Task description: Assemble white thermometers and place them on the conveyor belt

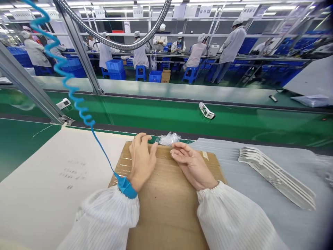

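My left hand (142,161) rests at the far edge of a brown cardboard sheet (166,211) wrapped in clear film, its fingers slightly curled and holding nothing. My right hand (188,162) lies palm-up and relaxed beside it, also on the cardboard, with nothing visible in it. Between the fingertips of both hands, just beyond the cardboard's edge, sits a crumpled clear plastic bag (168,139), touching neither hand as far as I can see. A blue wrist strap (126,186) circles my left wrist, and its coiled blue cord (70,86) rises toward the upper left.
A stack of white moulded plastic parts (275,175) lies on a grey sheet (223,152) to the right. White paper (59,180) with faint writing lies left. A green conveyor belt (166,116) carries a small white part (206,110). Several workers sit beyond it among blue crates (114,66).
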`<state>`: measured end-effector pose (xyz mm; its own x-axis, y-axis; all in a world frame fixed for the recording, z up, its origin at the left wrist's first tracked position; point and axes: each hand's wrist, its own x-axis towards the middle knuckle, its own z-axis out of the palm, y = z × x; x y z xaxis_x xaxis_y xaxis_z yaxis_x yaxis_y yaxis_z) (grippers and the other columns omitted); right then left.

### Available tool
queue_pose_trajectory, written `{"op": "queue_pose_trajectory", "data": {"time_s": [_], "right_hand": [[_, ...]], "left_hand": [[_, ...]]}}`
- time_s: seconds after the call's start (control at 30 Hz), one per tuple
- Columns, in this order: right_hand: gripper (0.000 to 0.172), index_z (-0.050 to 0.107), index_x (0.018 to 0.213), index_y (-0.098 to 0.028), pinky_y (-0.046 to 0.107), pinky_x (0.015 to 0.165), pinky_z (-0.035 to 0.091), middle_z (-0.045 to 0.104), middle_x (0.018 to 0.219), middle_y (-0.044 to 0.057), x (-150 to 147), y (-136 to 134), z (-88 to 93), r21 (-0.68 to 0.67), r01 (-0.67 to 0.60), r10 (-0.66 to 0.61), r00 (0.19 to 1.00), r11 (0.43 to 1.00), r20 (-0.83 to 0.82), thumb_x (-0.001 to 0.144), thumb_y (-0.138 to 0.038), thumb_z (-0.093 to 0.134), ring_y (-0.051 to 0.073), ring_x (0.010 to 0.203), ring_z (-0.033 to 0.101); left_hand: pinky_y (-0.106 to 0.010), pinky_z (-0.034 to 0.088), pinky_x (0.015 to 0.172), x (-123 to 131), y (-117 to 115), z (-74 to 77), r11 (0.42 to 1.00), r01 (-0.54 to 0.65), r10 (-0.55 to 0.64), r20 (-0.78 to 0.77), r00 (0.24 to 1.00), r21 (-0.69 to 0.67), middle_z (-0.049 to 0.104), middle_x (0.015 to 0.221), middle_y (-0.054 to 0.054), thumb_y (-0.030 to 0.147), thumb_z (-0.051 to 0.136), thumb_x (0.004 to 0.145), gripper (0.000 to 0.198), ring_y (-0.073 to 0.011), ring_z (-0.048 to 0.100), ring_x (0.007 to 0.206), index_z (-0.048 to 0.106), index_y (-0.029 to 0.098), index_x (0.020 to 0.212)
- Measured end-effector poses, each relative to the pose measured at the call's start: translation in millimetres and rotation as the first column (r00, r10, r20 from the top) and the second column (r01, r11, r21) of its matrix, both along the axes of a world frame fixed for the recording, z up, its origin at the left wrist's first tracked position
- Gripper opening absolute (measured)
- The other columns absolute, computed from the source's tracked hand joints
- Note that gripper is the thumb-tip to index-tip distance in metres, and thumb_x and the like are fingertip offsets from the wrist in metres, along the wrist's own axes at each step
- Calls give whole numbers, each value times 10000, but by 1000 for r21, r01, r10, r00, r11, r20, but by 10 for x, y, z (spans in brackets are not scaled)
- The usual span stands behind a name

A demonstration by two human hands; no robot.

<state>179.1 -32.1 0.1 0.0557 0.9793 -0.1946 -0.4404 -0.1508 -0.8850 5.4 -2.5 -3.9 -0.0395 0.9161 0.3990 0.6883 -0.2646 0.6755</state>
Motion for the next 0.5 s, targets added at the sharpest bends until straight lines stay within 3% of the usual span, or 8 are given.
{"op": "queue_pose_trajectory", "data": {"time_s": [0.1, 0.17, 0.23, 0.27, 0.33, 0.37, 0.43, 0.5], "right_hand": [[333, 760, 938, -245, 370, 934, 513, 738, 1033, 32, 167, 142, 79, 57, -79, 61, 962, 995, 266, 642, -286, 907, 176, 887, 659], [261, 757, 907, -237, 427, 938, 503, 748, 999, 54, 401, 383, 163, 126, -100, 17, 845, 987, 535, 681, -325, 851, 226, 912, 666], [147, 742, 854, -237, 470, 972, 474, 754, 1013, 71, 701, 728, 255, 237, -28, -171, 612, 971, 772, 715, -274, 770, 270, 977, 666], [127, 737, 852, -237, 485, 987, 451, 752, 1021, 81, 856, 919, 293, 283, 16, -261, 437, 959, 861, 726, -224, 725, 287, 1007, 658], [222, 734, 942, -226, 507, 969, 417, 727, 1092, 121, 1131, 1290, 332, 291, 122, -303, 95, 949, 948, 752, -147, 650, 316, 1056, 637], [241, 721, 971, -218, 539, 967, 384, 702, 1172, 155, 1238, 1450, 326, 285, 170, -285, -25, 943, 958, 764, -135, 629, 346, 1117, 608], [192, 683, 956, -192, 615, 986, 286, 631, 1297, 230, 1383, 1692, 258, 282, 222, -266, -99, 934, 959, 789, -129, 612, 406, 1224, 527], [96, 622, 830, -207, 657, 977, 216, 635, 1237, 249, 1448, 1832, 141, 254, 241, -244, -72, 937, 967, 790, -120, 610, 428, 1228, 495]], "left_hand": [[-543, 429, 1078, 5, -4, 2, 999, -10, 10, 1, 1000, -37, 598, 1311, -143, 203, 601, 934, 149, -320, 560, 1293, 611, 194, 1083], [-538, 423, 1082, 13, -13, 6, 998, -9, 10, 9, 1000, -57, 594, 1320, -140, 188, 593, 935, 145, -318, 550, 1302, 611, 195, 1079], [-541, 412, 1093, 24, -20, 5, 998, 0, 2, 22, 1000, -68, 594, 1323, -140, 182, 581, 943, 135, -315, 547, 1300, 611, 190, 1074], [-545, 407, 1097, 29, -23, 4, 997, 4, -2, 29, 1000, -71, 596, 1320, -141, 179, 580, 943, 133, -316, 547, 1297, 612, 189, 1072], [-557, 405, 1096, 36, -26, -1, 997, 6, -3, 39, 999, -78, 603, 1303, -143, 175, 580, 941, 137, -323, 552, 1292, 614, 191, 1073], [-559, 409, 1093, 38, -27, -4, 997, 5, -2, 44, 999, -81, 606, 1295, -143, 175, 583, 939, 142, -325, 554, 1290, 615, 193, 1076], [-556, 416, 1089, 40, -29, -6, 997, 4, 0, 49, 999, -81, 607, 1285, -141, 175, 582, 941, 148, -324, 559, 1284, 613, 195, 1084], [-544, 416, 1096, 40, -34, -7, 997, 5, -1, 49, 999, -73, 605, 1284, -138, 175, 575, 950, 147, -312, 565, 1274, 609, 190, 1093]]}}
